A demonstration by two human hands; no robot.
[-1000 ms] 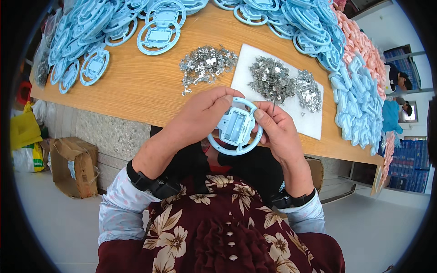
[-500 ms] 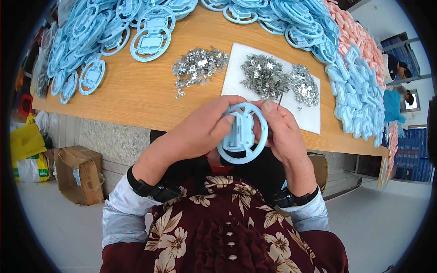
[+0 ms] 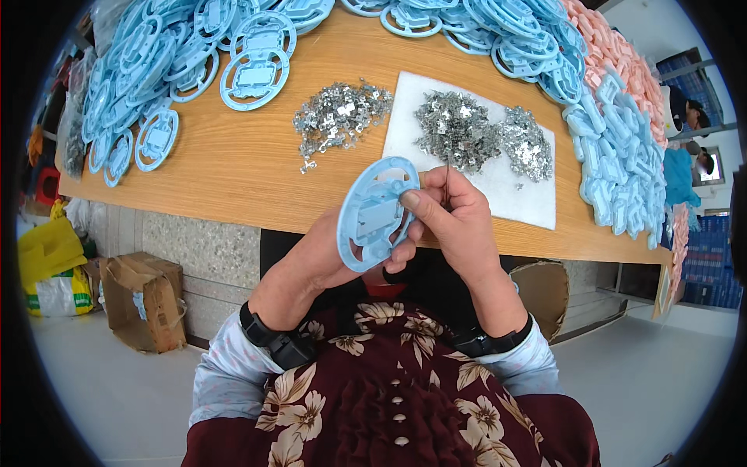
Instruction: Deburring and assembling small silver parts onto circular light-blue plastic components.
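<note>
A light blue plastic toy steering wheel (image 3: 376, 217) is tilted up in front of me, just off the table's near edge. Behind it, my left hand (image 3: 325, 247) grips the lower part, with its fingertips showing past the right rim. The thumb of my right hand (image 3: 461, 226) presses at the wheel's upper right rim. A thin, dark metal tool (image 3: 447, 185) sticks up between the fingers of that hand; its exact kind and tip are hidden. Small metal contact pieces lie in a pile (image 3: 336, 118) on the wood, beyond the wheel.
A white foam sheet (image 3: 405, 117) carries two more heaps of metal pieces, one darker (image 3: 455, 128), one shinier (image 3: 527, 144). Blue wheels (image 3: 255, 76) crowd the far and left table. Blue parts (image 3: 615, 159) and pink parts (image 3: 603, 47) pile up right. A cardboard box (image 3: 144, 303) stands on the floor.
The wheel has turned on edge and moved left, and my left hand has slid behind it. My right hand has shifted left, its thumb now on the wheel's rim.
</note>
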